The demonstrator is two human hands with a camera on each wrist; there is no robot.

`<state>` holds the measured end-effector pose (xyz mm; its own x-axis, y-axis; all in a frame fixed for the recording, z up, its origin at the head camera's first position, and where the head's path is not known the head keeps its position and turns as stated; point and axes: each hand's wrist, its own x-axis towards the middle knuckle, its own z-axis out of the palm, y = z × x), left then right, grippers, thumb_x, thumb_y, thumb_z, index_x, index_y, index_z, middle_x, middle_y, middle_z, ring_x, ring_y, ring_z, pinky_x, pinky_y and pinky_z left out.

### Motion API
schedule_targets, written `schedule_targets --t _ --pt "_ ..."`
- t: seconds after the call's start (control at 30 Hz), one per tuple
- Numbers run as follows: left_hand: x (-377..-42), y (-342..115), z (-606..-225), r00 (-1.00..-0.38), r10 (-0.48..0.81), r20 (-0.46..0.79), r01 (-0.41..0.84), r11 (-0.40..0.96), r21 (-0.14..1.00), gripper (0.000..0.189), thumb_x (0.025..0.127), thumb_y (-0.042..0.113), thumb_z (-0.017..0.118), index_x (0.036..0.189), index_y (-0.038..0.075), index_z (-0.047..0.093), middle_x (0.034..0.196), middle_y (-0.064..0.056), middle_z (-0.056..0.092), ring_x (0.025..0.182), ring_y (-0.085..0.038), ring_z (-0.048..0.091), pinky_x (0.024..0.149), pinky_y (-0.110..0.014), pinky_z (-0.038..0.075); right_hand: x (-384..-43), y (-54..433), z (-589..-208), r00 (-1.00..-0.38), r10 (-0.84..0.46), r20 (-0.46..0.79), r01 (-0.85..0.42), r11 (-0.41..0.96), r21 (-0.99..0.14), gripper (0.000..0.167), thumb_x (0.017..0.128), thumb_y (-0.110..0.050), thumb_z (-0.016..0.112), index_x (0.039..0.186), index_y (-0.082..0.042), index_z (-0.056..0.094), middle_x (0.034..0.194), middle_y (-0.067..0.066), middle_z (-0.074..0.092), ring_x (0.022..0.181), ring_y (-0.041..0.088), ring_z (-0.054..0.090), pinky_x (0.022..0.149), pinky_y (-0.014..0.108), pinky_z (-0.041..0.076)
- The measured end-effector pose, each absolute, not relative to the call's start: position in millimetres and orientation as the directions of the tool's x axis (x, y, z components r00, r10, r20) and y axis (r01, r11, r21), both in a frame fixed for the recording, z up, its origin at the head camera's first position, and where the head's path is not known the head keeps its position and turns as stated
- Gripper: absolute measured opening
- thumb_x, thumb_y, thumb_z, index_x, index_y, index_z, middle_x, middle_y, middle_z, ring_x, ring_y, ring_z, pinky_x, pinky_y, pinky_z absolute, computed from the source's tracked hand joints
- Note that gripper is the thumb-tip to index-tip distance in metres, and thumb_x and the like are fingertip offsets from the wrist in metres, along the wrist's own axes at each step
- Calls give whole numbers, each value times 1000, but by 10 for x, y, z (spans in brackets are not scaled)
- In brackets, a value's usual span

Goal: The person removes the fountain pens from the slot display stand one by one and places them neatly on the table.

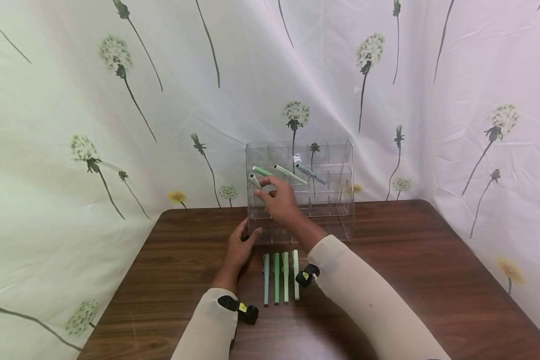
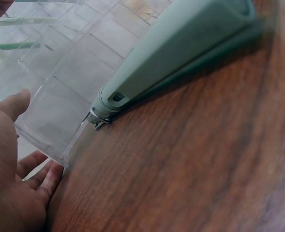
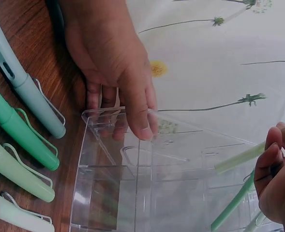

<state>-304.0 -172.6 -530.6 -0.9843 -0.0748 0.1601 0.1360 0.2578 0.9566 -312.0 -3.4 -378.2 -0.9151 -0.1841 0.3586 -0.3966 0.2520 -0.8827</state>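
A clear plastic organizer (image 1: 301,200) with several compartments stands at the back of the table. My right hand (image 1: 281,202) pinches a pale green pen (image 1: 254,180) at the organizer's left side, its lower part inside or before a compartment. Beside it, a green pen (image 1: 262,171), a whitish-green pen (image 1: 290,174) and a blue-grey pen (image 1: 310,174) lean in the same tier. With thumb in front and fingers behind, my left hand (image 1: 239,250) holds the organizer's lower left corner, as the right wrist view also shows.
In front of the organizer lie a blue-grey pen (image 1: 266,280), a green pen (image 1: 276,279), a light green pen (image 1: 285,278) and a whitish pen (image 1: 295,275), side by side on the wooden table (image 1: 175,270). A flower-print cloth (image 1: 171,110) hangs behind.
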Motion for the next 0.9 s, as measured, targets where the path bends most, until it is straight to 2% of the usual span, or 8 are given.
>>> schedule_targets --t 0.07,0.23,0.3,0.47,0.53,0.7,0.8,0.9 --pt "-3038 -1721 -5301 -983 -76 165 140 258 956 67 107 33 74 167 18 47 152 -22 65 139 -40 63 117 -60 48 -3095 -2 -3782 -912 -188 364 -402 232 -886 28 108 -21 72 134 -12 70 139 9 68 65 21 63 55 30 49" --pt "-3042 -1713 -5301 -984 -84 159 132 265 955 69 106 35 75 167 19 47 151 -22 66 140 -40 63 117 -60 48 -3028 89 -3777 -896 -203 395 -430 172 -886 29 108 -21 72 134 -9 69 141 13 65 71 45 64 55 31 49" --pt "-3043 -1711 -5302 -985 -85 153 124 272 954 69 106 36 75 167 19 47 152 -22 66 141 -40 62 117 -60 48 -3005 133 -3785 -891 -203 407 -441 168 -882 28 108 -21 72 132 -8 69 140 14 65 70 44 64 57 31 49" --pt "-3042 -1710 -5305 -984 -83 157 129 273 953 69 106 36 75 167 19 47 153 -21 64 142 -40 61 118 -60 46 -2950 240 -3839 -888 -212 408 -445 175 -878 22 107 -18 73 125 -6 67 136 15 64 62 21 61 60 32 52" --pt "-3044 -1714 -5311 -983 -84 165 138 264 954 69 106 35 75 167 19 48 152 -21 65 141 -40 61 118 -60 46 -2936 275 -3876 -887 -222 405 -444 173 -879 21 107 -17 73 124 -5 66 134 15 64 61 17 58 60 32 53" --pt "-3049 -1720 -5319 -982 -88 165 135 275 952 70 105 36 76 167 19 48 152 -21 65 140 -40 62 120 -60 45 -2887 358 -3986 -883 -236 407 -448 160 -880 22 106 -15 74 123 -3 66 127 17 63 59 16 56 58 33 51" --pt "-3054 -1713 -5316 -983 -94 155 123 288 950 70 105 37 75 167 19 48 153 -21 64 140 -39 62 120 -61 44 -2856 402 -4035 -884 -250 394 -435 138 -890 28 106 -13 74 130 -3 63 124 17 62 61 18 57 58 35 52" --pt "-3061 -1706 -5308 -984 -99 151 117 287 951 69 106 37 75 166 19 48 154 -20 64 140 -39 62 121 -60 44 -2833 447 -4064 -886 -269 377 -421 129 -898 43 106 -12 73 145 -5 56 122 16 62 61 16 58 61 39 57"
